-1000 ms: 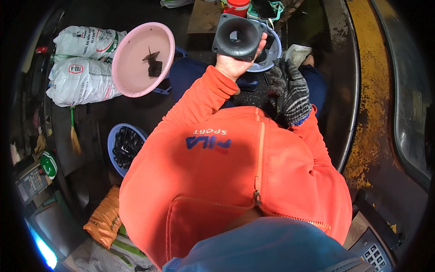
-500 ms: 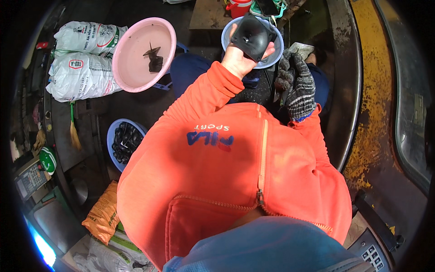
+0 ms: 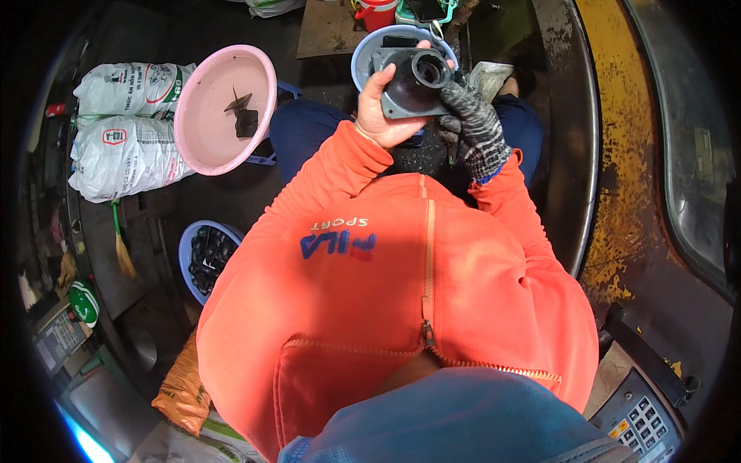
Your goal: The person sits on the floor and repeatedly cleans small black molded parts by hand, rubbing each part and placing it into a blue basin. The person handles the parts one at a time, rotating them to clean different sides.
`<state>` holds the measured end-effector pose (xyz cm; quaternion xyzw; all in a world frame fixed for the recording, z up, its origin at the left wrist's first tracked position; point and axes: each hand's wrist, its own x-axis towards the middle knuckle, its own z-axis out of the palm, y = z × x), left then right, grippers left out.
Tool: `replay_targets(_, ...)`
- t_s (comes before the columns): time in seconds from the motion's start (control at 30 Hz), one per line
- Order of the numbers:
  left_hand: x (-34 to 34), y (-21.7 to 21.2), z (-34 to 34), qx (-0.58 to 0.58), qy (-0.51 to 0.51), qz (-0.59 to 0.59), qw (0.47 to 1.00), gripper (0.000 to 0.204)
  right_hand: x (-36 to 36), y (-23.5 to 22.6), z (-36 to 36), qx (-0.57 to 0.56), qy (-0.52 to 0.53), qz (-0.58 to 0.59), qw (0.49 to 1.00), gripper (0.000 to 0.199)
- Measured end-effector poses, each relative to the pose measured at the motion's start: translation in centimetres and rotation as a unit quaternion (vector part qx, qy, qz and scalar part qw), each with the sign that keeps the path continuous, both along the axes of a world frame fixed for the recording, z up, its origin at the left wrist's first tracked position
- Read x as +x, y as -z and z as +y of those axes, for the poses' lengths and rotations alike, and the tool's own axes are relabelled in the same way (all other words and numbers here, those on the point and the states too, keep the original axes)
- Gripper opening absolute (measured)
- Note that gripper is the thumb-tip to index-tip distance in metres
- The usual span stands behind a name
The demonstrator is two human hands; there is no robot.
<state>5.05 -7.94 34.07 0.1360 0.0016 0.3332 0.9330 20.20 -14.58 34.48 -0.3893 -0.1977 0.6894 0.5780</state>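
Note:
My bare left hand (image 3: 384,116) grips a black plastic part (image 3: 407,96) by its side. The part has a square flange with corner holes and a round, open collar that faces up. My right hand (image 3: 477,127), in a grey knitted glove, is closed and meets the part's right side. A dark, pointed thing sticks out below the glove, too hidden to name. Just beyond the part stands a light blue basin (image 3: 360,68) with dark pieces in it.
To the left, a pink basin (image 3: 185,116) holds dark pieces, near white sacks (image 3: 127,158). A blue basin (image 3: 185,258) full of small black parts sits lower left. At the far side are a red bucket (image 3: 378,15) and a board (image 3: 328,31). A yellow, rusty machine frame (image 3: 621,193) borders the right.
My left hand has turned the black part over, so its round collar now faces up. My gloved right hand has moved left and up against it. The whole view has shifted slightly.

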Motion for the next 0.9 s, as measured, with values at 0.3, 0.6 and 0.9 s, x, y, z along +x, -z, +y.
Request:
replay_targets(0.3, -1.8, 0.8, 2.5, 0.064, -0.01, 0.145, 0.987, 0.064, 2.8, -1.9, -0.5, 0.304, -0.002, -0.69, 0.656, 0.033)
replay_targets(0.6, -2.4, -0.7, 2.3, 0.058, 0.006, 0.138, 0.989, 0.062, 2.2, -2.9, 0.4, 0.29, -0.063, -0.765, 0.572, 0.03)
replay_targets(0.9, -2.0, -2.1, 2.3, 0.062, -0.058, 0.099, 0.991, 0.062, 1.6, -2.0, -0.3, 0.388, -0.049, -0.717, 0.577, 0.032)
